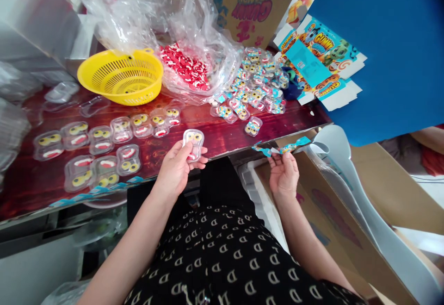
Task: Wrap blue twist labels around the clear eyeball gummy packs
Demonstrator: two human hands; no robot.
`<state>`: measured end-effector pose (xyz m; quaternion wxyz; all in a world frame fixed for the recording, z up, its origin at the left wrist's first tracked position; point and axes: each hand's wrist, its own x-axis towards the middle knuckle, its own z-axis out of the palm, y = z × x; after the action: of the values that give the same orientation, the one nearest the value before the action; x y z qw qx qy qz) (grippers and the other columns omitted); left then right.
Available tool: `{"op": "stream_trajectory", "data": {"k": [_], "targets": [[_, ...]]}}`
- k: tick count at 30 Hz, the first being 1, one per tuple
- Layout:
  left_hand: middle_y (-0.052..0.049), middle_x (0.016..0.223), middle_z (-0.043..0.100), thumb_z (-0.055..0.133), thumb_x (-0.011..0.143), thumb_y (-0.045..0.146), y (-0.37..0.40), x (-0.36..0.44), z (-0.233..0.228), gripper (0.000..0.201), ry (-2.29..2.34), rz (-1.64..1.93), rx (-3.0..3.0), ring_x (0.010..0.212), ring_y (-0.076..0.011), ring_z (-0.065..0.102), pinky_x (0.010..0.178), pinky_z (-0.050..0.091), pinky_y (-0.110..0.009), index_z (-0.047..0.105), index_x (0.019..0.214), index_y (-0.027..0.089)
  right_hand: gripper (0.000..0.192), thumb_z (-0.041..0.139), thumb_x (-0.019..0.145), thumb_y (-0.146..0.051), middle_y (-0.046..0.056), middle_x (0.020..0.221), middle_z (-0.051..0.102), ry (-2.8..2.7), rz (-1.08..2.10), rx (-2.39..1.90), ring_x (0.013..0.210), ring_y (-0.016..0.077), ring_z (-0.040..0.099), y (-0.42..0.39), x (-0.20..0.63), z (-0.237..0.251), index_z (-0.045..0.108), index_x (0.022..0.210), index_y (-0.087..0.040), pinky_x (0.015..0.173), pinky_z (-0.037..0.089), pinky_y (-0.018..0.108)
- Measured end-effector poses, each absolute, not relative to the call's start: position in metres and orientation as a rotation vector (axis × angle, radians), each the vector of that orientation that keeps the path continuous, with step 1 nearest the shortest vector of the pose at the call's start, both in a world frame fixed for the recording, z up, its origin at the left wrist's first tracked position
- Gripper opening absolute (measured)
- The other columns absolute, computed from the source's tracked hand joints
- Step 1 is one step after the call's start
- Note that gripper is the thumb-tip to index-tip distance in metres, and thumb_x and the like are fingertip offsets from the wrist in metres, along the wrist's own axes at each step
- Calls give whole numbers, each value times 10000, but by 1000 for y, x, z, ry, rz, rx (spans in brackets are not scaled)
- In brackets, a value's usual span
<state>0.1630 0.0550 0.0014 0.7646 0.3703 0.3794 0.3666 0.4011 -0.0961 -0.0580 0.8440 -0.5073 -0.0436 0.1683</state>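
My left hand (176, 165) grips a small clear plastic candy pack (194, 139) with yellow eyes and a red-and-white lip piece in it, just off the table's front edge. Farther right, my right hand (284, 171) pinches a blue printed label strip (293, 146) between thumb and fingers. On the table to the left lie two rows of similar candy packs (102, 139), without blue labels. Blue-labelled packs (256, 80) form a heap at the back right, and one labelled pack (253, 126) lies apart nearer me.
A yellow colander (121, 76) stands behind the rows. Beside it, a clear bag (194, 27) holds red-and-white candies (185, 64). Flattened printed cartons (319, 59) lean at the right, near a grey plastic chair (350, 175). Several label strips (100, 190) hang along the table's front edge.
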Motion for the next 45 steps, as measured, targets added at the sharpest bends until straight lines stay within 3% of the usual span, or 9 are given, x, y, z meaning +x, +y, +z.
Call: {"op": "stream_trajectory", "data": {"k": [11, 20, 27, 32, 40, 45], "targets": [[-79, 824, 793, 824, 778, 425, 54, 162, 3, 377, 823, 794, 803, 572, -158, 721, 496, 577, -226, 609, 930, 155, 280, 850, 700, -267, -49, 855, 741, -20, 453, -979, 780, 92, 703, -91, 409, -65, 646, 885, -220, 824, 576, 272], [-81, 839, 793, 818, 779, 428, 51, 167, 3, 380, 806, 780, 827, 584, -162, 724, 506, 576, -232, 604, 936, 156, 285, 858, 686, -312, -58, 789, 709, -151, 465, -979, 854, 137, 726, -102, 416, -42, 633, 837, -222, 872, 567, 336], [-51, 787, 754, 774, 819, 476, 33, 175, 3, 395, 801, 724, 898, 556, -137, 680, 488, 533, -228, 601, 979, 158, 269, 830, 787, -412, -53, 620, 617, -471, 655, -1041, 610, 119, 610, -96, 387, 0, 652, 732, -219, 694, 543, 301], [-32, 798, 712, 675, 906, 374, 22, 176, 1, 262, 847, 713, 1003, 579, -113, 641, 504, 482, -219, 627, 1054, 163, 207, 808, 825, -404, -41, 616, 645, -874, 836, -1220, 557, 114, 569, -60, 347, 20, 705, 765, -235, 591, 465, 269], [-14, 680, 638, 621, 807, 195, 22, 171, 5, 57, 816, 649, 999, 622, -117, 608, 557, 454, -226, 646, 799, 144, 220, 711, 861, -381, -33, 642, 667, -1248, 888, -1443, 570, 97, 540, -25, 318, 17, 694, 725, -208, 609, 441, 257], [-48, 699, 671, 573, 738, 157, 25, 169, 9, 103, 824, 630, 927, 634, -133, 613, 584, 463, -244, 659, 788, 128, 201, 691, 850, -362, -16, 659, 691, -1291, 792, -1567, 607, 117, 583, -19, 317, 18, 695, 726, -204, 621, 463, 258]]}}
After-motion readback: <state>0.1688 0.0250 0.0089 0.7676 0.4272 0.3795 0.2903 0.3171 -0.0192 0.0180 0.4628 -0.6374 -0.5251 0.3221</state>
